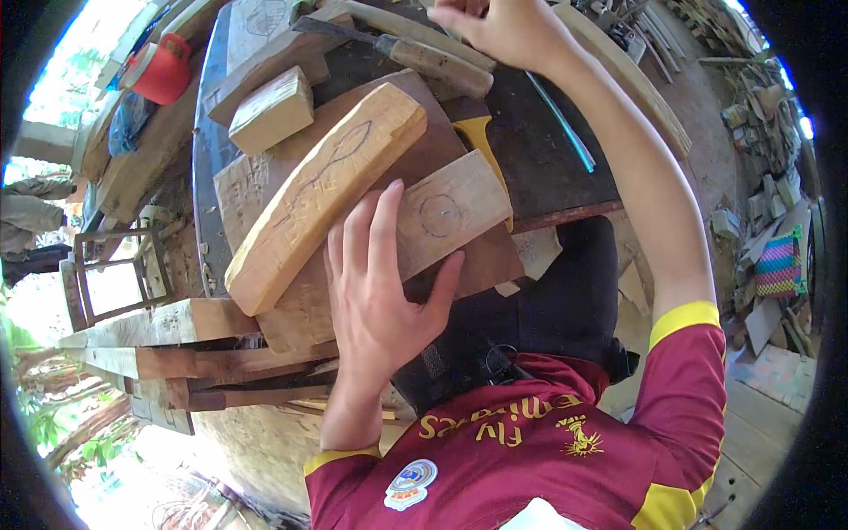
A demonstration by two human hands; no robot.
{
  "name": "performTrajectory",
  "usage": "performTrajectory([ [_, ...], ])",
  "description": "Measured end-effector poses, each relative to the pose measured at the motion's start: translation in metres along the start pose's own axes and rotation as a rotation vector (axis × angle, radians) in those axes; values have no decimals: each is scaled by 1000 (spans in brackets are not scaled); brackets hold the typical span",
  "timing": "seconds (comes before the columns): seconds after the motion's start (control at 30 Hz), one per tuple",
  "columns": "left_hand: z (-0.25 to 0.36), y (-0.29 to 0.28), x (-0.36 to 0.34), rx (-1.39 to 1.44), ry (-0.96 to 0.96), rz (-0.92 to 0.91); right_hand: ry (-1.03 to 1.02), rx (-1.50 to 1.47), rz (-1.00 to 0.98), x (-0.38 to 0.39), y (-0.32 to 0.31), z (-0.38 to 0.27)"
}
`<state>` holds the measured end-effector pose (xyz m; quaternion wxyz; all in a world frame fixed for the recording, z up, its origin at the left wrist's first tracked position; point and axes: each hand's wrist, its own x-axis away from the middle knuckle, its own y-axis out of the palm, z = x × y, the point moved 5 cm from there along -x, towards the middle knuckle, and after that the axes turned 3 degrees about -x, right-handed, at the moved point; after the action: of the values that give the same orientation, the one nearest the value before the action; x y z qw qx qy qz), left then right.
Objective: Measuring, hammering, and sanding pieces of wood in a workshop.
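Observation:
My left hand (375, 291) grips a pale board (473, 194) with a drawn circle, fingers at its upper edge and thumb at the lower. Beside the fingers, a yellowish block (331, 177) with a drawn curved shape lies diagonally. Both pieces rest on a larger brown board (236, 190). At the top edge, my right hand (481, 26) is above the worktable near a long wooden piece (406, 25); its fingers are partly cut off. A wooden-handled blade (424, 62), a yellow-handled tool (477, 137) and a teal strip (565, 124) lie beyond the pale board.
A small block (269, 115) sits at back left. A red container (159, 71), blue bag (130, 119), wooden frame (119, 231) and person's legs (26, 216) are left. Beams (168, 318) stick out front left. Scrap timber and a woven item (777, 265) lie right.

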<state>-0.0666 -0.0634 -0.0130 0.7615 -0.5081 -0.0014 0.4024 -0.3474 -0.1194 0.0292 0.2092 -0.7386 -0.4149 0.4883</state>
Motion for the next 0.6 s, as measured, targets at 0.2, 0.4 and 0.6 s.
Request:
performTrajectory([
  [0.2, 3, -2, -5, 15, 78, 7, 134, 138, -212, -2, 37, 11],
  [0.4, 0, -6, -3, 134, 88, 10, 230, 330, -435, -32, 48, 11],
  [0.6, -4, -4, 4, 93, 14, 45, 209, 374, -322, -40, 35, -21],
])
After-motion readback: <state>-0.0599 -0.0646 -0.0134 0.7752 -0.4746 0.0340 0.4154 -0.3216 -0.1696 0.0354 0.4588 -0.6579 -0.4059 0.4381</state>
